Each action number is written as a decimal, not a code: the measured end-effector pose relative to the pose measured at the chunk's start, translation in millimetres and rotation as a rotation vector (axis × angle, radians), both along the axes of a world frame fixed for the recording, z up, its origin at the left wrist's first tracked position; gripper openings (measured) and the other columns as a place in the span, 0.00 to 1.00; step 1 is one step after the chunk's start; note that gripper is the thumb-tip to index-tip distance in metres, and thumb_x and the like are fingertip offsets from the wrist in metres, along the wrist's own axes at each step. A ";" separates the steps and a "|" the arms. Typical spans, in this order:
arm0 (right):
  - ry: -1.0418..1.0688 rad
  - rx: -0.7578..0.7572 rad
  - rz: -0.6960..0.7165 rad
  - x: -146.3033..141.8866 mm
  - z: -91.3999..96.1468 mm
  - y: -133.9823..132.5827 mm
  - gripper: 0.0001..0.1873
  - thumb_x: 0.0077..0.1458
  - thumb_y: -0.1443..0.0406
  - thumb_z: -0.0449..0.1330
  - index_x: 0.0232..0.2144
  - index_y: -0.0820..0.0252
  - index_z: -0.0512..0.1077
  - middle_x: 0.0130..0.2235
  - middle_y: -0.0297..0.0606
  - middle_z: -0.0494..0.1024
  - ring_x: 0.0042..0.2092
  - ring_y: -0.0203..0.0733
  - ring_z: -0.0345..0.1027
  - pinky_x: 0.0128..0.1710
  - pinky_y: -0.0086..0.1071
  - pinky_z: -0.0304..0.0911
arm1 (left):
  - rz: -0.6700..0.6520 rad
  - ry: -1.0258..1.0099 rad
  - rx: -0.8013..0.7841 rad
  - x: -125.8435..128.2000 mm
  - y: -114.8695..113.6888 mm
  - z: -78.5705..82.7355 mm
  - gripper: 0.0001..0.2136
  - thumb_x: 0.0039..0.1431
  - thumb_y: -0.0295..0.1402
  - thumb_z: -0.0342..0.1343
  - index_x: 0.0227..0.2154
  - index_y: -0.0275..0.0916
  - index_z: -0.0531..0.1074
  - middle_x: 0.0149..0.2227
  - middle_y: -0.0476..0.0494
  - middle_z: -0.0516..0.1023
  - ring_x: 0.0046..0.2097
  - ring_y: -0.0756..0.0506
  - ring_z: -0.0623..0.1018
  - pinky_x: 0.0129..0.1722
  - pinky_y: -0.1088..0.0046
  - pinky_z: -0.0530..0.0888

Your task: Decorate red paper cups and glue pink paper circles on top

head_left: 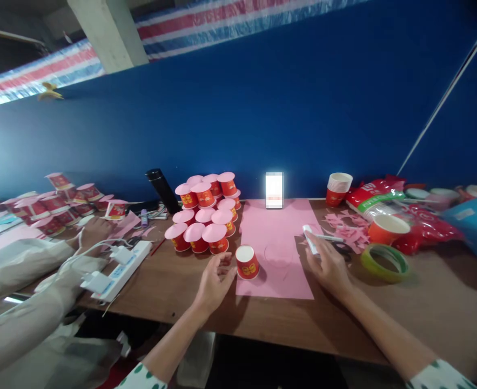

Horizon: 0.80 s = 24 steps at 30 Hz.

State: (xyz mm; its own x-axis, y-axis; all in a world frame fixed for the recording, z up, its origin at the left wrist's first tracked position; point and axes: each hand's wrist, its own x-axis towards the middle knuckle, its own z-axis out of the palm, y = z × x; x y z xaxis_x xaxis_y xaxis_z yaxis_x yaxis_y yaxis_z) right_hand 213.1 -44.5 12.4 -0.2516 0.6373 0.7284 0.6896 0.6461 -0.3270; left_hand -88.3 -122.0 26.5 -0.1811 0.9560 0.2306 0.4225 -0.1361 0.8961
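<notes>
A red paper cup [247, 265] with gold print and a pale top stands at the left part of a pink paper sheet [276, 221]. Beside its left side is my left hand [216, 278], fingers loosely bent and apart, with nothing in them. A faint round outline shows on the sheet to the right of the cup. At the sheet's right edge my right hand [328, 266] has its thumb and fingers around a white glue stick [310, 241]. Close by that hand lie a white pen [330, 237] and dark-handled scissors [343, 249], partly hidden.
Red cups topped with pink discs [195, 232] are stacked left of the sheet. On the right are pink scraps [349, 229], a tape roll [384, 265], an orange-red cup [388, 229] and nested cups [338, 189]. A co-worker's hand [94, 232] works beyond a power strip [122, 273].
</notes>
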 end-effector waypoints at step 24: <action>-0.191 0.015 -0.063 31.4 -28.6 -5.7 0.23 0.58 0.66 0.52 0.56 0.58 0.64 0.47 0.44 0.76 0.47 0.49 0.70 0.46 0.41 0.67 | 0.015 -0.306 -0.088 19.6 43.5 13.5 0.24 0.47 0.42 0.62 0.45 0.35 0.66 0.42 0.38 0.76 0.43 0.43 0.76 0.44 0.64 0.72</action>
